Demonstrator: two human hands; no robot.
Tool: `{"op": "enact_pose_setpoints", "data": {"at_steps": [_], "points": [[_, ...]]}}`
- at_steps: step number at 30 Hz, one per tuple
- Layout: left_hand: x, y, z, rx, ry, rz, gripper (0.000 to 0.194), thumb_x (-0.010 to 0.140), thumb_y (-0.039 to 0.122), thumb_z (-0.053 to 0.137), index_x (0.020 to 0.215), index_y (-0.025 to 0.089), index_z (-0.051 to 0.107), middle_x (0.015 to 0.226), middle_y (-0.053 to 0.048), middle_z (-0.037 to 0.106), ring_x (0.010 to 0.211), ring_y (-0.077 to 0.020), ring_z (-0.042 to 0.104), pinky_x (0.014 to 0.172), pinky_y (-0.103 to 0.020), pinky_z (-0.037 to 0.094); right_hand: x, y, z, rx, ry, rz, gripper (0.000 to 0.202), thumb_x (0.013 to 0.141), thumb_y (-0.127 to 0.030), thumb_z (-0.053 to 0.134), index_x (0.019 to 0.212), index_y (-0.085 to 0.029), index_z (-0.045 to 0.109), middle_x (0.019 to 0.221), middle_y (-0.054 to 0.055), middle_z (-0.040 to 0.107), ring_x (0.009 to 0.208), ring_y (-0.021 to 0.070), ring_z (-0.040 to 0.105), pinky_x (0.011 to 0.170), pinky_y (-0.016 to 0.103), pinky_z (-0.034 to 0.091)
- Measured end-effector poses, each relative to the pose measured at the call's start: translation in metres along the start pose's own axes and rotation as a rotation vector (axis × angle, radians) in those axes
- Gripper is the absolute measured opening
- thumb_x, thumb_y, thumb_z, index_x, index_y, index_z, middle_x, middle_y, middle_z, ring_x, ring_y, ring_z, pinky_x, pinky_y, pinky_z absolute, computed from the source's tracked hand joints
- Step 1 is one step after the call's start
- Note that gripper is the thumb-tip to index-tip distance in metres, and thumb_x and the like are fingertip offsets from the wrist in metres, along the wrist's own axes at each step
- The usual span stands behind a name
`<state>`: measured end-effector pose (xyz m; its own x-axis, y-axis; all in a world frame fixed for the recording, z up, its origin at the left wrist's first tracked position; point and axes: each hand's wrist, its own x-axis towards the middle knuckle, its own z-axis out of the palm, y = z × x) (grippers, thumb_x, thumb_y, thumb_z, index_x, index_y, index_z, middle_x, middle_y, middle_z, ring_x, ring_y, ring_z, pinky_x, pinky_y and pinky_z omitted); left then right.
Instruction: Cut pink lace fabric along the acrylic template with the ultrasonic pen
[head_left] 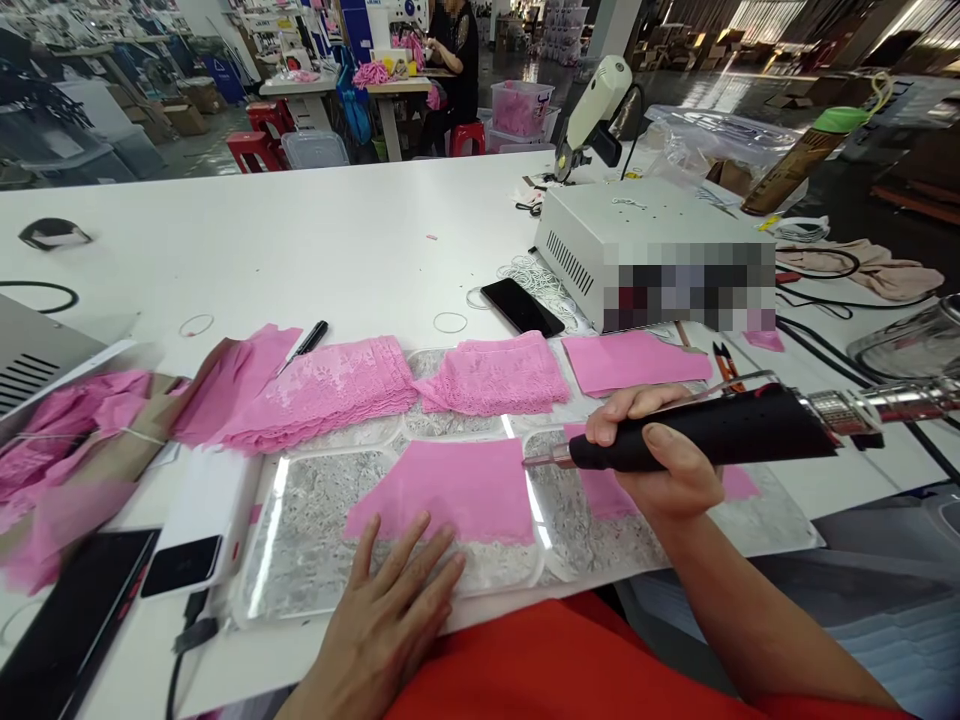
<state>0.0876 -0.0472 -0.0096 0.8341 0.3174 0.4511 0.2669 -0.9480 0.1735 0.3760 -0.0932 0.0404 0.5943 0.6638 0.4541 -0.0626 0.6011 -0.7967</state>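
Observation:
A flat pink fabric piece (pixel 465 490) with a slanted left edge lies on a grey marbled board (pixel 315 540) under clear sheeting. My left hand (pixel 397 610) rests with spread fingers on the fabric's lower edge. In my right hand (pixel 667 460) is a black handheld tool (pixel 739 425) with a narrow metal tip, fingers wrapped round its body. The tip is at the fabric's right edge; whether it touches cannot be made out. Partly behind the right hand lies another pink piece (pixel 607 493). Pink lace stacks (pixel 337 385) and a folded lace pile (pixel 499 375) lie behind.
A grey metal box (pixel 660 215) stands at the back right, near a black phone (pixel 523 305) and loose elastic loops. On the left are a white power bank (pixel 202 520), bundled pink fabric (pixel 75 430) and a pen-like cutter (pixel 306 345). A person (pixel 450 70) sits at a far sewing table.

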Motion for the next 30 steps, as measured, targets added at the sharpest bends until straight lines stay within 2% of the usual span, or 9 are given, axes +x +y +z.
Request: {"op": "enact_pose_setpoints", "data": {"at_steps": [6,14,22,26,30], "points": [[0.001,0.001,-0.001,-0.042,-0.011,-0.005,0.03,0.094,0.019,0.053,0.123,0.022,0.061,0.129,-0.002,0.063,0.137,-0.0221,0.04,0.12,-0.05,0.011,-0.003,-0.01,-0.004,0.016,0.017,0.046,0.012,0.072,-0.03,0.067,0.08,-0.022,0.066,0.073,0.001,0.06,0.051,0.0131,0.056,0.047,0.032,0.05],[0.004,0.0,-0.006,-0.016,-0.023,0.034,0.033,0.093,0.012,0.05,0.123,0.019,0.061,0.129,-0.004,0.063,0.14,-0.0223,0.035,0.12,-0.05,0.009,-0.016,-0.017,-0.008,0.051,-0.053,0.126,0.013,0.074,-0.029,0.065,0.084,-0.022,0.067,0.074,0.002,0.06,0.052,0.0129,0.056,0.048,0.031,0.05],[0.003,0.0,-0.005,-0.026,-0.014,0.027,0.031,0.093,0.013,0.051,0.122,0.019,0.062,0.129,-0.004,0.063,0.14,-0.0225,0.035,0.12,-0.05,0.009,-0.015,-0.016,-0.003,0.081,-0.089,0.109,0.011,0.076,-0.027,0.066,0.084,-0.021,0.067,0.074,0.001,0.061,0.053,0.0121,0.058,0.05,0.03,0.051],[0.0,-0.004,-0.008,0.031,-0.085,0.075,0.036,0.092,0.012,0.051,0.126,0.019,0.059,0.134,-0.005,0.059,0.141,-0.0242,0.033,0.12,-0.052,0.009,-0.016,-0.016,-0.003,0.08,-0.088,0.097,0.011,0.076,-0.028,0.066,0.085,-0.021,0.066,0.073,0.001,0.061,0.053,0.0122,0.058,0.05,0.029,0.05],[0.005,-0.004,-0.014,0.077,-0.133,0.117,0.039,0.092,0.011,0.049,0.13,0.018,0.055,0.137,-0.007,0.057,0.142,-0.0249,0.032,0.12,-0.052,0.011,-0.008,-0.022,-0.017,0.057,-0.032,0.072,0.013,0.073,-0.029,0.065,0.084,-0.02,0.066,0.073,0.002,0.061,0.052,0.0124,0.056,0.048,0.03,0.05]]}}
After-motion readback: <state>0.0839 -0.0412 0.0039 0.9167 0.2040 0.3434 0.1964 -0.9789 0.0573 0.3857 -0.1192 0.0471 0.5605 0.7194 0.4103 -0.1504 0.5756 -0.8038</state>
